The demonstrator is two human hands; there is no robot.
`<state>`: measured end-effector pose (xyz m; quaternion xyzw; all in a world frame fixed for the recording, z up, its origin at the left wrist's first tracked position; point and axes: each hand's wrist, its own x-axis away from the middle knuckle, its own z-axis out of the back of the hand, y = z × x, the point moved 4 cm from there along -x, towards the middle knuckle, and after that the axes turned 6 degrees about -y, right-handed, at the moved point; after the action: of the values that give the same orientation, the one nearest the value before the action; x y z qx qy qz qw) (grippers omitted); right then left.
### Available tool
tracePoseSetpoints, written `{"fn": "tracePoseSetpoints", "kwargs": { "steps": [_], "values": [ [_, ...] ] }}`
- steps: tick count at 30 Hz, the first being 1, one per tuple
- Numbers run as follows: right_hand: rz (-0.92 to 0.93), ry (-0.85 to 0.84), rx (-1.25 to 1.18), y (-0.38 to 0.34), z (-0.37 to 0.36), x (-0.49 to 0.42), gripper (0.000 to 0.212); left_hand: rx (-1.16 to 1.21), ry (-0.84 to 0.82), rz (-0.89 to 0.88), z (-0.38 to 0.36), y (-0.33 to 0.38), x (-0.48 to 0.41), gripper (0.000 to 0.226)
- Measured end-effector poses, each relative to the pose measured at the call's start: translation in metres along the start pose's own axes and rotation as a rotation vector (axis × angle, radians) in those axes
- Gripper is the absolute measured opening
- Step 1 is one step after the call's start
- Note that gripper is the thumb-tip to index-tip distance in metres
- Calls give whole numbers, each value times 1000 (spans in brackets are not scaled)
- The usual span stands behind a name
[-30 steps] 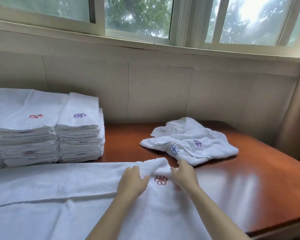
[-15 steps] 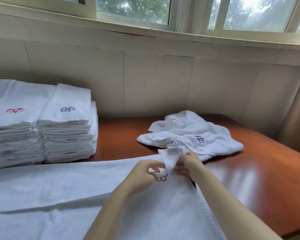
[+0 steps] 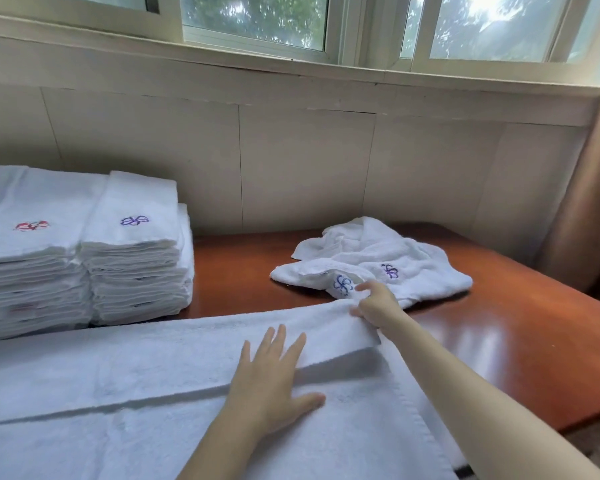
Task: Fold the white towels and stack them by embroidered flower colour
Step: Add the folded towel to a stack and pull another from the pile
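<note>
While left hand (image 3: 274, 379) pressed flat, fingers spread, on the soft, limp towel (image 3: 153, 358), right hand (image 3: 374, 303) pinched its far folded edge, probably the best hold.

Two folded stacks, red-flower stack (image 3: 28, 244) and purple-flower stack (image 3: 136, 258); one spread towel (image 3: 118, 375); one crumpled heap (image 3: 420, 261) showing two flowers (image 3: 343, 284); two hands, left hand (image 3: 271, 386) and right hand (image 3: 374, 303).

Left hand (image 3: 272, 382) flattens towel (image 3: 118, 368); right hand (image 3: 374, 303) pinches its edge.
</note>
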<state>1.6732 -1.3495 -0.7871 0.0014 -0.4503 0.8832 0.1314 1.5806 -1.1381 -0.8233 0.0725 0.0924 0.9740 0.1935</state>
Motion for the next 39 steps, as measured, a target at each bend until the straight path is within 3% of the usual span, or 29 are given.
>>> {"fn": "tracePoseSetpoints", "kwargs": {
  "steps": [2,8,12,14,15,17,19,20,22,25,31,33,39],
  "values": [
    [57,76,-1,-6,2,-8,41,-14,56,24,-5,-7,4,96],
    [101,-12,400,10,-20,-9,38,-42,-29,30,-20,-16,15,81],
    [91,164,810,-5,-26,11,45,-49,-65,-41,-20,-12,18,68],
    [325,265,883,-25,-44,25,45,-33,-80,-89,-20,-9,19,65],
    [464,237,841,-32,-59,32,42,-7,-76,-119,-18,-8,19,63],
    [544,6,747,-35,-89,39,43,119,-17,-147,-8,-12,19,51],
    [393,-230,760,-21,-111,37,51,217,99,-71,7,-33,21,36],
    [337,-268,758,-14,-113,34,53,193,158,4,14,-50,24,35],
    [297,-262,735,-7,-103,26,53,82,219,189,24,-93,34,42],
    [288,-250,736,-5,-86,13,50,61,151,446,25,-164,69,54],
    [216,-93,804,-21,-99,17,47,73,98,732,27,-290,185,57],
    [298,-83,836,-46,-130,37,44,84,107,779,28,-313,211,57],
    [727,-372,805,-126,-263,118,50,105,188,839,26,-332,232,57]
  ]
}}
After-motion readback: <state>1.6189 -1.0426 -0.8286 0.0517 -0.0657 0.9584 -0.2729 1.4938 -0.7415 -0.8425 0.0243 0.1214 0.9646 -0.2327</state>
